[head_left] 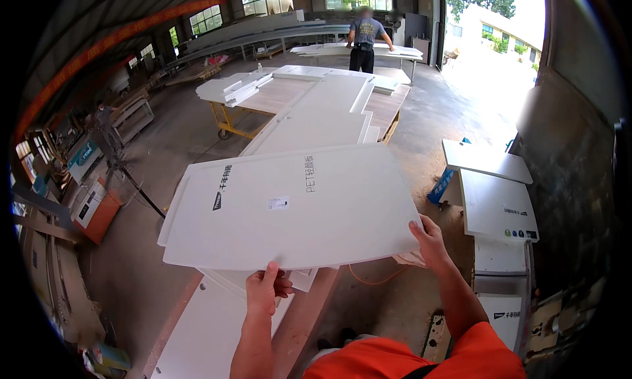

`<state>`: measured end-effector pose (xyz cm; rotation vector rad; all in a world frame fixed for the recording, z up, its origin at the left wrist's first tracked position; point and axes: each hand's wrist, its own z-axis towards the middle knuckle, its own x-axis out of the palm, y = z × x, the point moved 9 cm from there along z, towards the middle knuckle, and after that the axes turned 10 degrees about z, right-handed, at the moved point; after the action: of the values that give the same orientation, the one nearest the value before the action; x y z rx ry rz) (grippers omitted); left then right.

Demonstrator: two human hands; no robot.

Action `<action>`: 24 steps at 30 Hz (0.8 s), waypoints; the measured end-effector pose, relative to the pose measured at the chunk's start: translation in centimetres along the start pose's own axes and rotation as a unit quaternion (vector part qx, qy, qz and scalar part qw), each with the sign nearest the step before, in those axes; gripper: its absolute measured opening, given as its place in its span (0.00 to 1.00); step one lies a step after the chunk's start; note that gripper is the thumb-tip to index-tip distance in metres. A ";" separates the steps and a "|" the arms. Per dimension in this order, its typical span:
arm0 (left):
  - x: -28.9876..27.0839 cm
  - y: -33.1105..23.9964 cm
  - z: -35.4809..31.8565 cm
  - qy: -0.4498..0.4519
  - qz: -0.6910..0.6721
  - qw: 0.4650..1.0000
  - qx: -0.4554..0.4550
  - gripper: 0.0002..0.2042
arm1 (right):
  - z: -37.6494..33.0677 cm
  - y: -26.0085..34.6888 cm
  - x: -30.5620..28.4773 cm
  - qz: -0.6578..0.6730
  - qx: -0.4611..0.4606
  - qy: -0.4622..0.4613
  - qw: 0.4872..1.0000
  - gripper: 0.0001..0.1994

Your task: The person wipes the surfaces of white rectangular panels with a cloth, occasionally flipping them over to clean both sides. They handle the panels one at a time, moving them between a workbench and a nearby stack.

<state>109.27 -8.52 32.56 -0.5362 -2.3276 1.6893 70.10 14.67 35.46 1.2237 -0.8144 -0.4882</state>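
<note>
A large white panel with dark print and a small label spans the space in front of me. My left hand grips its near edge, thumb on top and fingers curled beneath. At the panel's right end, my right hand holds the edge, its thumb lying on the upper face and its other fingers partly hidden behind. Below the held panel, more white boards lie on a workbench. Another edge of white board shows just past the panel's left end.
Beyond, long white boards cover a table with a yellow wheeled frame. A person stands at a farther table. White panels are stacked at right. A standing fan is at left, and an orange cable lies on the floor.
</note>
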 end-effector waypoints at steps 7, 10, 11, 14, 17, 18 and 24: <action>-9.0 -1.9 3.5 -0.108 -0.185 0.969 0.126 0.22 | 3.4 -0.8 -0.7 0.013 0.041 -0.009 0.999 0.21; -13.0 -3.5 5.9 -0.069 -0.292 0.945 0.129 0.29 | 3.7 -1.0 -0.8 0.067 0.194 0.036 0.978 0.24; -14.0 -2.9 7.3 -0.098 -0.292 0.945 0.112 0.29 | 4.0 -1.9 -1.9 0.093 0.231 0.048 0.967 0.28; -16.7 -2.0 10.3 -0.148 -0.300 0.936 0.112 0.29 | 5.7 -2.0 -2.1 0.101 0.243 -0.025 0.964 0.26; -15.5 -3.9 10.7 -0.130 -0.348 0.920 0.126 0.31 | 7.5 -3.1 -1.4 0.138 0.315 0.061 0.937 0.24; -15.7 -3.9 11.0 -0.146 -0.344 0.919 0.123 0.31 | 8.1 -3.5 -0.7 0.154 0.321 0.085 0.931 0.23; -15.5 -3.8 12.9 -0.156 -0.219 0.934 0.235 0.28 | 13.3 -6.1 -3.1 0.218 0.219 0.123 0.943 0.19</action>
<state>117.86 -27.16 32.67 0.3395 -1.9014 2.0925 58.39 6.79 30.39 1.4211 -0.9735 0.2197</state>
